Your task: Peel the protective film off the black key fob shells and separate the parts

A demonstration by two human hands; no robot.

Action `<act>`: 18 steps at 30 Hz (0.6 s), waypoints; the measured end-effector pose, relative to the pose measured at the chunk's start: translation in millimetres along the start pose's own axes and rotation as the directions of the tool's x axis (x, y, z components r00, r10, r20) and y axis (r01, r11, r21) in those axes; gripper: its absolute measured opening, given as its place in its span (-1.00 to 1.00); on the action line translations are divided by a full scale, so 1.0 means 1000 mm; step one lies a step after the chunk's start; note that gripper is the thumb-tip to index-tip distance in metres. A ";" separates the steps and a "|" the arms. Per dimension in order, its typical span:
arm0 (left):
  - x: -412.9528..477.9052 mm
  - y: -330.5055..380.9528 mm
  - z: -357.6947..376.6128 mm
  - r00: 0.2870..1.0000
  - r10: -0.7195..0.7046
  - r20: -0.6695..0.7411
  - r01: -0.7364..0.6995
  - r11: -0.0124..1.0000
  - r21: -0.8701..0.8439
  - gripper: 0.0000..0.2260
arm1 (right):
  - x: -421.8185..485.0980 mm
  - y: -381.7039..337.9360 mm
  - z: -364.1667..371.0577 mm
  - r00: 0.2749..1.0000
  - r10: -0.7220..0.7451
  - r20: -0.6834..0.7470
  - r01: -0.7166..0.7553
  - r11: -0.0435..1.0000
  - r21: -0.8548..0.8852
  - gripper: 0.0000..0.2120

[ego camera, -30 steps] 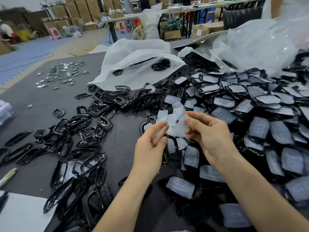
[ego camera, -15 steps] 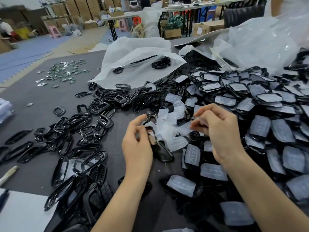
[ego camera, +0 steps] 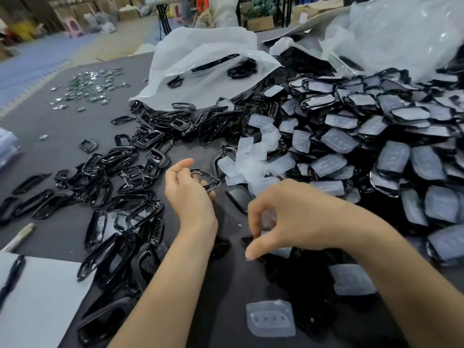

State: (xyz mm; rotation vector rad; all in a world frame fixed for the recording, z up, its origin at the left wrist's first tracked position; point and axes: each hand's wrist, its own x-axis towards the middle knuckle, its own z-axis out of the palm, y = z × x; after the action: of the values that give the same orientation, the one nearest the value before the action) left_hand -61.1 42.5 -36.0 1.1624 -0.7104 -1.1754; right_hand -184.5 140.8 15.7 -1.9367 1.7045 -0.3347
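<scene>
While my left hand (ego camera: 188,197) pinches a black shell frame (ego camera: 209,180) just left of the film scraps (ego camera: 253,164), my right hand (ego camera: 293,217) curls nearer, to the right; I cannot tell if it holds anything.

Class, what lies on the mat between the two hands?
In the head view, a glossy black key fob shell lies on the dark grey mat between the right hand and the left hand, which grips a black frame.

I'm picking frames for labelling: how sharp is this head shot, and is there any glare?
Head view: right hand motion-smeared, its grip unclear; left hand and the black frame it grips sharper; white glare on the pile of frames; cardboard boxes at the back soft.
</scene>
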 end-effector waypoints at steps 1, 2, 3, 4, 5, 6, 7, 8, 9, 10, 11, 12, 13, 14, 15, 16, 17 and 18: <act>0.000 0.001 0.001 1.000 0.000 0.005 0.000 1.000 -0.001 -0.73 | 0.001 -0.003 0.003 1.000 -0.001 0.010 0.002 0.999 -0.053 -0.64; -0.001 0.001 0.001 1.000 -0.001 0.010 0.001 1.000 0.002 -0.73 | 0.002 -0.005 0.006 1.000 -0.005 0.010 0.006 0.994 -0.105 -0.62; -0.002 0.001 0.001 1.000 -0.004 0.014 0.004 1.000 0.007 -0.73 | 0.003 -0.007 0.009 1.000 -0.008 0.009 0.009 0.990 -0.143 -0.60; -0.003 0.001 0.001 1.000 -0.009 0.018 0.009 1.000 0.009 -0.73 | 0.004 -0.008 0.012 1.000 -0.005 0.016 0.008 0.987 -0.163 -0.59; -0.003 0.002 0.001 1.000 -0.013 0.022 0.013 1.000 0.012 -0.73 | 0.004 -0.009 0.014 1.000 -0.002 0.030 0.008 0.985 -0.170 -0.60; -0.004 0.002 0.000 1.000 -0.015 0.027 0.014 1.000 0.014 -0.74 | 0.004 -0.009 0.016 0.999 -0.004 0.045 0.012 0.986 -0.167 -0.62; -0.004 0.002 0.000 0.999 -0.013 0.035 0.013 1.000 0.015 -0.74 | 0.004 -0.009 0.017 0.999 -0.012 0.052 0.020 0.988 -0.155 -0.66; -0.004 0.002 0.000 0.999 -0.008 0.049 0.008 1.000 0.012 -0.75 | 0.004 -0.008 0.019 0.999 -0.021 0.049 0.028 0.989 -0.142 -0.71; -0.004 0.002 0.000 0.998 -0.001 0.069 0.000 1.000 0.009 -0.76 | 0.005 -0.008 0.020 0.999 -0.031 0.034 0.035 0.990 -0.135 -0.75; -0.004 0.002 0.000 0.996 0.010 0.091 -0.011 1.000 0.008 -0.76 | 0.005 -0.008 0.021 0.999 -0.040 0.007 0.040 0.990 -0.132 -0.78; -0.005 0.002 0.000 0.993 0.022 0.114 -0.023 1.000 0.008 -0.77 | 0.006 -0.008 0.022 0.998 -0.047 -0.030 0.043 0.991 -0.130 -0.80; -0.005 0.002 0.000 0.990 0.034 0.134 -0.035 0.999 0.009 -0.77 | 0.007 -0.008 0.024 0.996 -0.051 -0.070 0.042 0.991 -0.125 -0.81; -0.005 0.002 -0.001 0.987 0.043 0.153 -0.044 0.999 0.005 -0.78 | 0.009 -0.008 0.026 0.993 -0.048 -0.107 0.036 0.993 -0.111 -0.81; -0.005 0.002 0.000 0.984 0.048 0.170 -0.048 0.999 -0.007 -0.80 | 0.010 -0.008 0.027 0.989 -0.037 -0.145 0.028 0.997 -0.068 -0.82; -0.005 0.002 0.000 0.982 0.049 0.181 -0.045 0.999 -0.030 -0.81 | 0.011 -0.008 0.026 0.983 -0.016 -0.180 0.020 1.000 0.022 -0.83; -0.006 0.002 0.000 0.982 0.044 0.185 -0.034 0.998 -0.057 -0.83 | 0.012 -0.007 0.025 0.979 0.014 -0.205 0.017 0.989 0.148 -0.85; -0.006 0.002 0.000 0.982 0.034 0.185 -0.018 0.996 -0.088 -0.84 | 0.013 -0.006 0.023 0.975 0.043 -0.217 0.022 0.958 0.285 -0.85; -0.006 0.003 0.000 0.982 0.021 0.187 0.002 0.992 -0.123 -0.84 | 0.013 -0.005 0.021 0.973 0.061 -0.221 0.037 0.910 0.413 -0.84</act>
State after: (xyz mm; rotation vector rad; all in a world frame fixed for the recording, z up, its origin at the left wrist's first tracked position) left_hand -61.9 47.8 -32.7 0.9524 -0.7735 -1.3143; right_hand -167.1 132.8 -0.6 -1.6186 1.6192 -0.8723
